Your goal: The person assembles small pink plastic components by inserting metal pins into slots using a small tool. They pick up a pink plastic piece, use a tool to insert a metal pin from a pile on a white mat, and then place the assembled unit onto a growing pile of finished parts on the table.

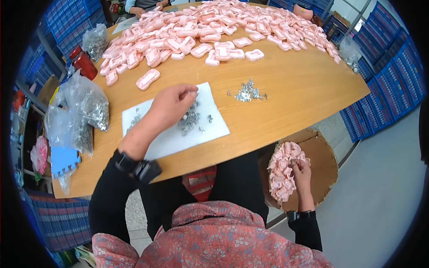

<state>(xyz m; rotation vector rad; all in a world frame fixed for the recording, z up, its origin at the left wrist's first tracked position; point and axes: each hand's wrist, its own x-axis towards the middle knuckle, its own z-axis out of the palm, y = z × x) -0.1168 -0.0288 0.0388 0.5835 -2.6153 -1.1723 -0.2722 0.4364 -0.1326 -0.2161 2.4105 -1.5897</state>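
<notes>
My left hand hovers over a white sheet on the table, its thumb and fingertips pinched together. Whatever is in the pinch is too small to make out. Under and beside it lie small silvery metal pieces scattered on the sheet. Down to the right, below the table edge, my right hand is at a heap of pink plastic parts in a round-edged cardboard box. Its fingers are bent closed at the heap, and what they hold cannot be told apart from the parts behind.
A wide pile of pink plastic cases covers the table's far side. Another small heap of metal pieces sits right of the sheet. Clear bags of metal pieces and a red bottle stand left. Across the table, another person's hand shows.
</notes>
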